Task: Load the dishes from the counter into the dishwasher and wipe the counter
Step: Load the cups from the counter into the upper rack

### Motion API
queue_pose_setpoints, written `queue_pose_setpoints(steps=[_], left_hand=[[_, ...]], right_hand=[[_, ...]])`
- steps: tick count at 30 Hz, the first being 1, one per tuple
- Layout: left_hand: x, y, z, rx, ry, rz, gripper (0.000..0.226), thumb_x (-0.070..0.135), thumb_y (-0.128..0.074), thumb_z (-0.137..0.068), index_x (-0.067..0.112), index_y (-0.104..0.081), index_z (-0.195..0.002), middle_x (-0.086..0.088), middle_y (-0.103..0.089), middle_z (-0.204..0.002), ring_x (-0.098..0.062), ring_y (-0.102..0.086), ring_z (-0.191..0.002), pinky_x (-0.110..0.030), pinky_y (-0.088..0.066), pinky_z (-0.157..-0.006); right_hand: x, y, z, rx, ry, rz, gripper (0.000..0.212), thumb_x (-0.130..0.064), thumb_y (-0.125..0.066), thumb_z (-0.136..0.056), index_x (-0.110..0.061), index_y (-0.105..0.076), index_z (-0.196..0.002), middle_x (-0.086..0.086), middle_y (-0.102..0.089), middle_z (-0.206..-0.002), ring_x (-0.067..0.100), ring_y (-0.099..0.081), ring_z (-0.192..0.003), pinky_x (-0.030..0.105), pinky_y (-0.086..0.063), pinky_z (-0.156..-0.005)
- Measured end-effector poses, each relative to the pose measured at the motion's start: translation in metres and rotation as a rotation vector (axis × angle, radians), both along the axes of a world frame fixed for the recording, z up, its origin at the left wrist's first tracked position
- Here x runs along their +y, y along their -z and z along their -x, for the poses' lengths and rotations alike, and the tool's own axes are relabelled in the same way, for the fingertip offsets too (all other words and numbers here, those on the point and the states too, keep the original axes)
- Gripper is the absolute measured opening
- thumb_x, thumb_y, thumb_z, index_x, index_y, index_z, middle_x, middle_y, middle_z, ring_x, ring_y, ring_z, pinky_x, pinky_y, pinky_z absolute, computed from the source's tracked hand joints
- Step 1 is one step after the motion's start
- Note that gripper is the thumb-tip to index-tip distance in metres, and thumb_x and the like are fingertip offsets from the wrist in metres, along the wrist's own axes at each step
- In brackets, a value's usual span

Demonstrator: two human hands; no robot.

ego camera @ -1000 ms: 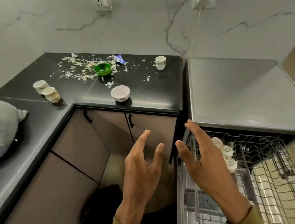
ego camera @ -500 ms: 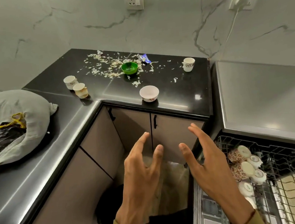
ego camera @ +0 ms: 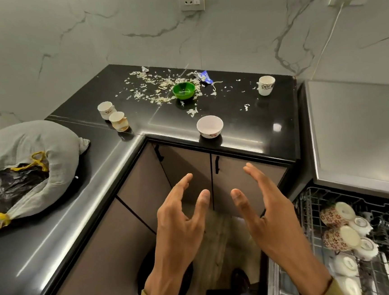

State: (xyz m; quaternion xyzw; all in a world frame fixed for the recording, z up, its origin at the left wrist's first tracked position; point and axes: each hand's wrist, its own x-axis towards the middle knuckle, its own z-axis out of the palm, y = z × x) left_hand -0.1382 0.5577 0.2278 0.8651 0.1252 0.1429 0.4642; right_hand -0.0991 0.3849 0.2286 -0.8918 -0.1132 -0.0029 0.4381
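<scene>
Head view, dishwasher rack: the pulled-out wire dishwasher rack [ego camera: 384,236] at lower right holds several patterned ceramic cups [ego camera: 340,238] lying on their sides in a row along its left side.
Head view, green bowl: a small green plastic bowl [ego camera: 184,90] stands upright on the glossy black L-shaped tabletop [ego camera: 232,101], amid scattered pale food scraps [ego camera: 157,84]; only a few specks show inside it.
White bowl: a white ceramic bowl with a floral base [ego camera: 210,126] stands near the front edge, empty.
Cups: two small white cups [ego camera: 113,116] touch each other near the inner corner; one printed white cup [ego camera: 266,85] stands at the far right.
Wrapper: a crumpled blue wrapper [ego camera: 205,77] lies just behind the green bowl.
Sack: a grey cloth sack [ego camera: 29,147] with black plastic inside lies on the left run.
Left hand [ego camera: 181,226]: fingers spread, holding nothing, in the air in front of the cabinet doors.
Right hand [ego camera: 267,216]: fingers loosely straight, holding nothing, just beside the rack.
</scene>
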Motion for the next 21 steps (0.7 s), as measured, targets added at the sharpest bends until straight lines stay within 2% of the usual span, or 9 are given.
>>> queue_pose_setpoints(steps=[2,6,9,11,13,17,21], left_hand=[[0.001,0.002,-0.012,0.004,-0.013,0.004,0.064,0.057,-0.055,-0.087,0.029,-0.049,-0.144,0.014,-0.053,-0.145,0.006,-0.045,-0.133,-0.013,-0.038,-0.105],[0.004,0.010,-0.035,0.032,-0.047,0.015,0.070,0.066,-0.051,-0.083,0.032,-0.048,-0.144,0.013,-0.054,-0.143,0.002,-0.049,-0.130,-0.030,-0.049,-0.105],[0.002,0.013,-0.049,0.074,-0.092,0.024,0.071,0.070,-0.049,-0.080,0.037,-0.047,-0.143,0.018,-0.053,-0.142,0.007,-0.047,-0.129,-0.021,-0.044,-0.104],[-0.002,0.015,-0.058,0.096,-0.135,0.056,0.071,0.070,-0.050,-0.079,0.038,-0.048,-0.143,0.020,-0.054,-0.141,0.008,-0.047,-0.129,-0.020,-0.043,-0.103],[-0.008,0.018,-0.067,0.101,-0.182,0.084,0.070,0.069,-0.051,-0.080,0.038,-0.048,-0.142,0.020,-0.055,-0.139,0.008,-0.048,-0.128,-0.020,-0.044,-0.102],[-0.019,0.022,-0.091,0.080,-0.276,0.129,0.068,0.068,-0.053,-0.081,0.037,-0.051,-0.141,0.020,-0.057,-0.138,0.008,-0.050,-0.127,-0.030,-0.046,-0.108],[-0.024,0.024,-0.112,0.067,-0.301,0.166,0.065,0.069,-0.054,-0.085,0.035,-0.052,-0.141,0.021,-0.057,-0.137,0.009,-0.050,-0.126,-0.030,-0.045,-0.108]], right_hand=[[-0.001,0.000,-0.014,0.008,-0.010,-0.004,0.066,-0.073,-0.037,-0.088,-0.046,-0.024,-0.147,-0.036,-0.020,-0.142,-0.014,-0.020,-0.130,0.005,-0.017,-0.094],[-0.004,0.002,-0.045,0.040,-0.080,0.007,0.067,-0.071,-0.039,-0.085,-0.050,-0.021,-0.146,-0.037,-0.017,-0.144,-0.019,-0.015,-0.131,0.013,-0.021,-0.101],[-0.010,0.005,-0.069,0.054,-0.151,0.031,0.067,-0.078,-0.032,-0.085,-0.052,-0.020,-0.145,-0.038,-0.017,-0.147,-0.032,-0.010,-0.125,0.013,-0.020,-0.102],[-0.015,0.007,-0.085,0.069,-0.188,0.045,0.069,-0.079,-0.032,-0.084,-0.051,-0.020,-0.146,-0.036,-0.019,-0.149,-0.033,-0.010,-0.124,0.011,-0.020,-0.102],[-0.016,0.008,-0.099,0.083,-0.219,0.043,0.068,-0.077,-0.033,-0.085,-0.049,-0.021,-0.147,-0.033,-0.022,-0.151,-0.032,-0.011,-0.125,0.011,-0.020,-0.103],[-0.015,0.012,-0.132,0.053,-0.284,0.034,0.074,-0.081,-0.032,-0.081,-0.049,-0.021,-0.147,-0.032,-0.023,-0.152,-0.027,-0.013,-0.132,0.006,-0.021,-0.100],[-0.014,0.012,-0.158,0.042,-0.322,0.020,0.071,-0.079,-0.034,-0.084,-0.049,-0.022,-0.147,-0.032,-0.025,-0.152,-0.022,-0.017,-0.135,0.008,-0.021,-0.103]])
